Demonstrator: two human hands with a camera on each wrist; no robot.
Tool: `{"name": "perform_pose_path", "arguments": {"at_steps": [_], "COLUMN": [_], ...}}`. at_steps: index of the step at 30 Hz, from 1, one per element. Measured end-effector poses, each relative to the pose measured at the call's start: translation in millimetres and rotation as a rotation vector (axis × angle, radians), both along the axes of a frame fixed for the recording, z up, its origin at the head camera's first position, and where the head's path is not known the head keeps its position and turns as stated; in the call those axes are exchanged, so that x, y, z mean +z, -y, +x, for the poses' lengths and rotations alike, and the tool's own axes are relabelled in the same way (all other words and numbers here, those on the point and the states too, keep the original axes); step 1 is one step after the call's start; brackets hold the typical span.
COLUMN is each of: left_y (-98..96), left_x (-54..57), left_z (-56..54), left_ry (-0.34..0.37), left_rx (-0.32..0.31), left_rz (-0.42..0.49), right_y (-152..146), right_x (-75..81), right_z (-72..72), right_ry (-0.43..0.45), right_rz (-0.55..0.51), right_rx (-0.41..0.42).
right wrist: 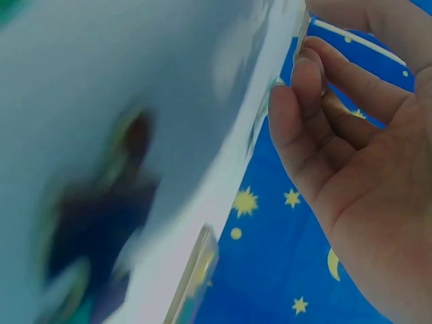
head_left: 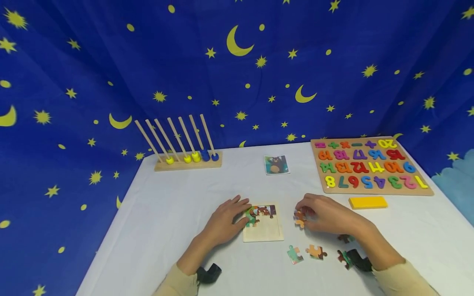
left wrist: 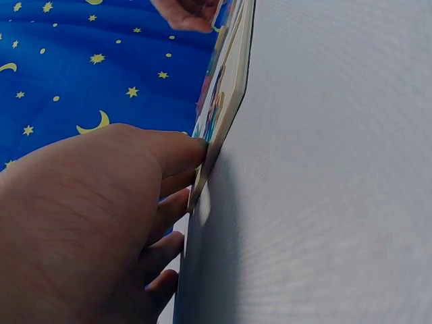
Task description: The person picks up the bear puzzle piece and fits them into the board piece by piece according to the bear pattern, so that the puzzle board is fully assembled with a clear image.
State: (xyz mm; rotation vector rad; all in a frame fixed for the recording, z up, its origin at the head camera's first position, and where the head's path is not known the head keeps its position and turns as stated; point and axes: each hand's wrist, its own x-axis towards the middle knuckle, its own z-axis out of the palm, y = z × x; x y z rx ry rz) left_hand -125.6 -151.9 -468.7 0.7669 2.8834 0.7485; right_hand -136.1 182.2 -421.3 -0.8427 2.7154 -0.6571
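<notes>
My left hand (head_left: 224, 220) lies along the left side of a small wooden puzzle tray (head_left: 263, 235), fingers relaxed, with fingertips and thumb on its edge. Several joined jigsaw pieces (head_left: 263, 210) fill the tray's top and left, showing brown and green picture parts; the lower right is bare wood. To the right of the tray, my right hand (head_left: 329, 213) pinches a brown-orange jigsaw piece (head_left: 299, 220) between thumb and fingers, close over the table. In the right wrist view the fingers partly hide that piece. A green piece (head_left: 295, 255) and an orange-brown piece (head_left: 316, 252) lie in front.
More pieces (head_left: 344, 260) lie under the right forearm. A bear picture card (head_left: 276, 165) lies behind the tray. A number board (head_left: 374, 166) and a yellow block (head_left: 368, 202) are at the right. A pegged bead stand (head_left: 189, 162) stands back left, before a blue starry curtain (head_left: 185, 61).
</notes>
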Motion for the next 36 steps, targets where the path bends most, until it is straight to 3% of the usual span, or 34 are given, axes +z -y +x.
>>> {"name": "perform_pose_path", "arguments": {"at_steps": [10, 18, 36], "left_y": [1.8, 2.0, -0.6], "left_x": [0.8, 1.1, 3.7], "left_z": [1.7, 1.8, 1.4], "left_ry": [0.006, 0.005, -0.001], "left_rx": [0.007, 0.008, 0.004], "left_rz": [0.004, -0.002, -0.006], "right_y": [41, 71, 97], "right_x": [1.2, -0.5, -7.9], "right_z": [-11.8, -16.5, -17.3], "right_ry": [0.038, 0.004, -0.021], "right_rz": [-0.041, -0.038, 0.039], "right_rx": [0.059, 0.149, 0.157]}}
